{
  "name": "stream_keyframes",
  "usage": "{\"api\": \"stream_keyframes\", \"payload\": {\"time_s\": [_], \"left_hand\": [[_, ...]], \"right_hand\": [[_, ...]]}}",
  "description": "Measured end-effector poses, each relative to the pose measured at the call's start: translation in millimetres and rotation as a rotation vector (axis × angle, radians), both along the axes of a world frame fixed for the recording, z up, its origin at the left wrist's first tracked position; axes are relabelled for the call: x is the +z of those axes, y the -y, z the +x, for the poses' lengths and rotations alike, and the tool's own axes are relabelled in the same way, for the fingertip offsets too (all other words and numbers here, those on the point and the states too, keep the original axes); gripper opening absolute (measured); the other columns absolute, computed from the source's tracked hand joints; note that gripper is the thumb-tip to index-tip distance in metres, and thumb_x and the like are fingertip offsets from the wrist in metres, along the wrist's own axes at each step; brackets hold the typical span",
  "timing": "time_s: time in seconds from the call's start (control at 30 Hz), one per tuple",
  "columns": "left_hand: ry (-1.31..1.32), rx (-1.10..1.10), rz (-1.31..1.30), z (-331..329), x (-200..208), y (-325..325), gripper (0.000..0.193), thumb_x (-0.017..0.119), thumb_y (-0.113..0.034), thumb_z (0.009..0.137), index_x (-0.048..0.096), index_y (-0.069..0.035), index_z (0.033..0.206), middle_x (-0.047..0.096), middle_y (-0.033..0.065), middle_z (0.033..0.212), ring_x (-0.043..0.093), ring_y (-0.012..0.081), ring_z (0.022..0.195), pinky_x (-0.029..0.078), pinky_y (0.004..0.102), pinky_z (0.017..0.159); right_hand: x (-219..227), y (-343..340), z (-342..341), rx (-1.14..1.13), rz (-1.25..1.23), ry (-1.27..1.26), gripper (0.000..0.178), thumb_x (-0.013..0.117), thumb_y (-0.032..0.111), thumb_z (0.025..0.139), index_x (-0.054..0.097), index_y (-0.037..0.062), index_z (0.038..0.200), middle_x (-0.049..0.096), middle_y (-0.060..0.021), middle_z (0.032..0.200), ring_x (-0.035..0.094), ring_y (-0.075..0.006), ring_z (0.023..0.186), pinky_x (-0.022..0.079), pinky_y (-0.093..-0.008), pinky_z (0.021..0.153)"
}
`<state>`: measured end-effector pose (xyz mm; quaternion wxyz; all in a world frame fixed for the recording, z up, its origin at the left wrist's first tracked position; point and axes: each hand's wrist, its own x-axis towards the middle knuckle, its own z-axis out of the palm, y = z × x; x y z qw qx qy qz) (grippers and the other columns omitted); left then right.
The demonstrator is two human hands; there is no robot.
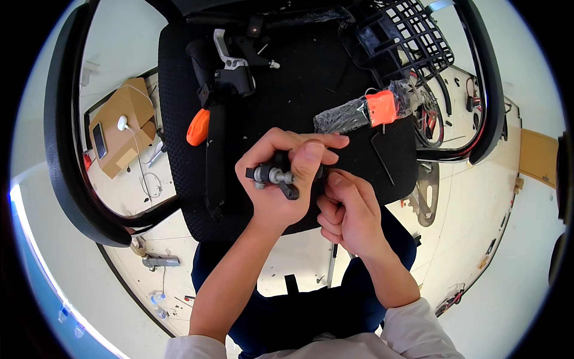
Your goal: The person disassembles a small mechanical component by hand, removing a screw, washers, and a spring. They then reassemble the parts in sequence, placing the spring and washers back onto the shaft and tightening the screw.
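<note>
With left hand point(276, 202), grasps a small black-and-grey fitting point(276, 176), wrapping fingers around it and laying the thumb along its right side; with right hand point(353, 212), just beside the left, curls fingers toward the palm and presses thumb to forefinger near a dark end between the two; cannot tell whether gripping anything there or only pressing fingertips together. Holds both hands over the near part of a black chair seat point(281, 107); has, ahead of right hand, a clear packet point(344, 116) with an orange label point(382, 106); sees, ahead and right of right hand, an L-shaped hex key point(382, 161); farther ahead on that side, sees a black lattice basket point(381, 40); ahead and left of left hand, finds a black handlebar grip point(199, 63) beside a silver lever point(222, 51), with an orange piece point(198, 127) nearer; well left of both hands, past an armrest point(57, 137), sees a cardboard box point(139, 105) bearing a dark phone point(99, 141); left of and nearer than left hand, sees a grey metal piece point(164, 261) on the floor.
</note>
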<state>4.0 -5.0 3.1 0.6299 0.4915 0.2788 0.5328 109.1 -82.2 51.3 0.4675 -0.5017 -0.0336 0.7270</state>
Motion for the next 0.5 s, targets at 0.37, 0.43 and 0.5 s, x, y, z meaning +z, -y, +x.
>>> {"api": "stream_keyframes", "payload": {"time_s": [0.37, 0.43, 0.5], "left_hand": [[-0.097, 0.101, 0.206, 5.0, -8.2, 7.5, 0.018, 0.057, -0.007, 0.093, 0.050, 0.000, 0.079, 0.067, 0.0162, 0.073, 0.070, 0.0275, 0.077, 0.058, 0.0433, 0.075], [-0.157, 0.094, 0.271, 1.7, -9.0, 7.2, 0.017, 0.057, -0.005, 0.092, 0.050, 0.001, 0.077, 0.066, 0.0169, 0.073, 0.070, 0.0265, 0.074, 0.058, 0.0423, 0.074], [-0.155, 0.141, 0.175, 0.9, -6.2, 8.4, 0.018, 0.060, -0.002, 0.088, 0.051, 0.001, 0.073, 0.065, 0.0152, 0.069, 0.070, 0.0238, 0.069, 0.058, 0.0358, 0.068]], "right_hand": [[-4.3, -3.7, -15.6, -0.010, -0.045, 0.167, 0.026, 0.039, 0.021, 0.100, 0.044, 0.0074, 0.079, 0.033, 0.0040, 0.052, 0.026, -0.0039, 0.039, 0.021, -0.0229, 0.035], [-4.6, -4.5, -9.3, 0.020, -0.051, 0.047, 0.025, 0.039, 0.020, 0.100, 0.045, 0.0066, 0.080, 0.034, 0.0040, 0.053, 0.026, -0.0040, 0.039, 0.021, -0.0231, 0.035], [-6.4, -5.2, -6.1, 0.042, -0.054, -0.025, 0.025, 0.038, 0.020, 0.100, 0.045, 0.0062, 0.080, 0.034, 0.0041, 0.054, 0.027, -0.0042, 0.040, 0.022, -0.0231, 0.035]]}}
